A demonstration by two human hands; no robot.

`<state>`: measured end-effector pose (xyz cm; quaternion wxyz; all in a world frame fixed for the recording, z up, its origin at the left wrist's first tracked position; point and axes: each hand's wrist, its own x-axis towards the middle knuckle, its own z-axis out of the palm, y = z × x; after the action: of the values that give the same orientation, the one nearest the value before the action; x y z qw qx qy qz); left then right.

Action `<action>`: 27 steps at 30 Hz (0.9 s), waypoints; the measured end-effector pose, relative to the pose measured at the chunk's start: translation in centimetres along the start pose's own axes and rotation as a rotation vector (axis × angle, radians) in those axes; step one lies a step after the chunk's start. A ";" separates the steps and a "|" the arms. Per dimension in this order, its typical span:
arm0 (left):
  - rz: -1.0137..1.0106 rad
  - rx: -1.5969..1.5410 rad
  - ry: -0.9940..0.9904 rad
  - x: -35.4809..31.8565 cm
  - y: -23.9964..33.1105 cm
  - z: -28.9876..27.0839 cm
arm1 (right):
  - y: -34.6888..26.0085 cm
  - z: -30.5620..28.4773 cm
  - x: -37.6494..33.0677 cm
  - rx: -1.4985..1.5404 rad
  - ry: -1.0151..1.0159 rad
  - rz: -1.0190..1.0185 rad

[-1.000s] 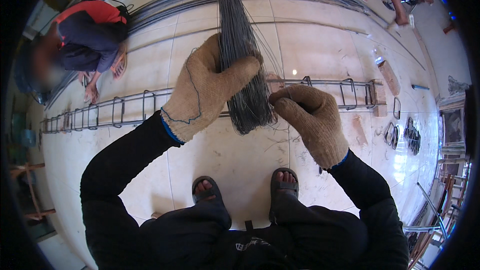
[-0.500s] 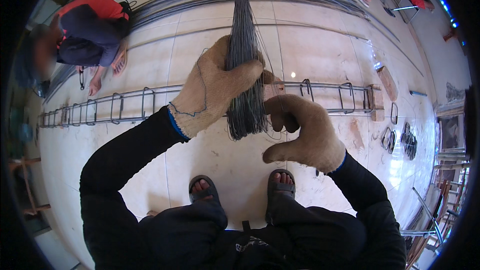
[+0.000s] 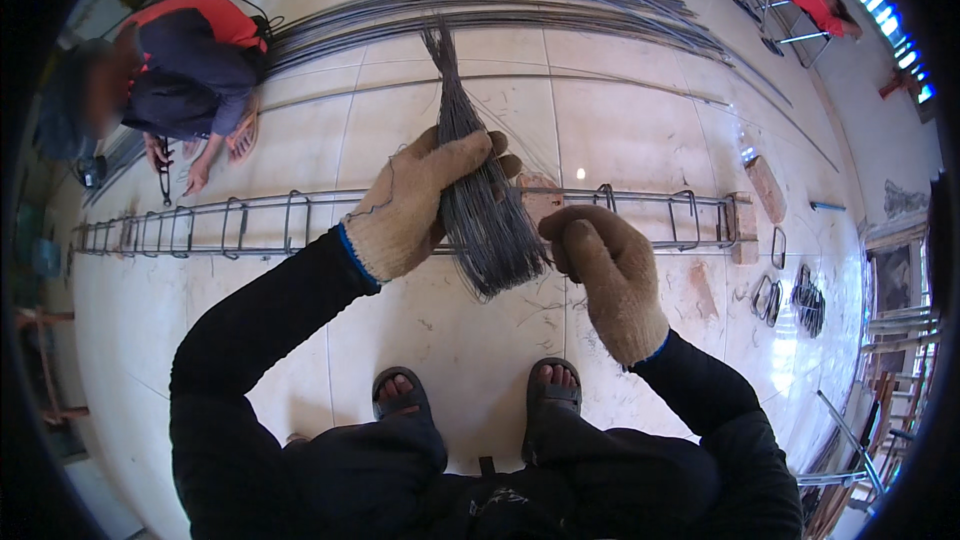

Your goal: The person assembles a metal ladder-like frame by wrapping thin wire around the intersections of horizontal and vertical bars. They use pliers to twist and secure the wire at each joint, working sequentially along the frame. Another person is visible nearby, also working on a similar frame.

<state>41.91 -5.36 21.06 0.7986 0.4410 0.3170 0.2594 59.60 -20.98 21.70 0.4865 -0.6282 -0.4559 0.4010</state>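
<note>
- Tightly curled, the gloved left hand (image 3: 415, 205) grips a bundle of thin grey steel wires (image 3: 478, 190).
- Gloved right hand (image 3: 605, 275) is fisted beside the bundle's lower end, pinching a strand.

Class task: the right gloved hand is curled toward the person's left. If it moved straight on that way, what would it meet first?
Most likely the wire bundle gripped by the left hand; the right hand sits beside its lower ends, though depth is unclear.

Coarse knitted cloth gloves on the left hand (image 3: 415, 205) and right hand (image 3: 610, 280); dull grey metal wire bundle (image 3: 480, 200); glossy cream floor tiles (image 3: 620, 130); dark steel rebar cage (image 3: 260, 225) mid-frame.
</note>
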 end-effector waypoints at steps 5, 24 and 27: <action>0.034 -0.160 0.127 2.3 -2.1 -0.7 | 1.1 1.3 1.0 -0.044 -0.010 -0.080; 0.383 0.129 0.253 1.6 -0.4 1.4 | -0.9 0.5 0.6 -0.100 0.117 -0.136; 0.262 0.052 0.293 2.7 -0.5 1.8 | -1.5 1.7 0.4 -0.184 0.080 -0.175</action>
<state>45.12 -4.74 20.63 0.6917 0.4565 0.3763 0.4141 57.86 -20.01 22.77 0.4776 -0.6436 -0.5241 0.2881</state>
